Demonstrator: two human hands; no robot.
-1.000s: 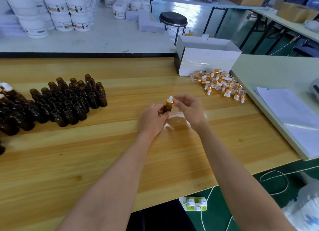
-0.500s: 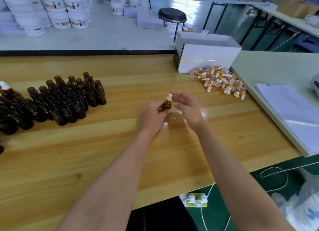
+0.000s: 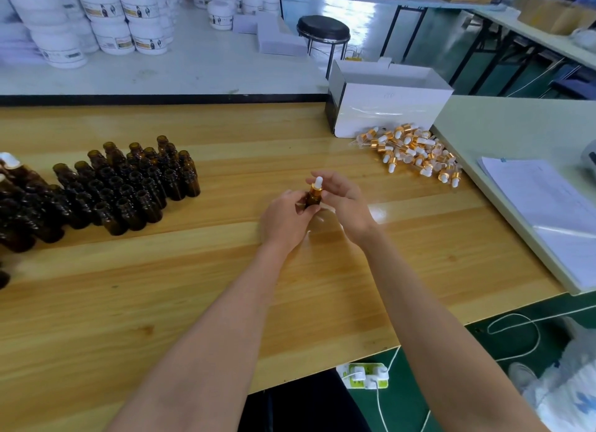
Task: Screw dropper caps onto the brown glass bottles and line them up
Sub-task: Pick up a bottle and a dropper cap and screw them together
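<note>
The left hand (image 3: 285,218) was curled around one small brown glass bottle (image 3: 312,199), held upright above the wooden table (image 3: 193,286). The right hand (image 3: 346,202) hung loosely open, fingertips at the bottle's white-bulbed gold dropper cap (image 3: 317,186). Several dozen uncapped brown bottles (image 3: 129,186) stood crowded to the left; a heap of loose caps (image 3: 416,154), too jumbled to count, lay by one white box (image 3: 387,106)
</note>
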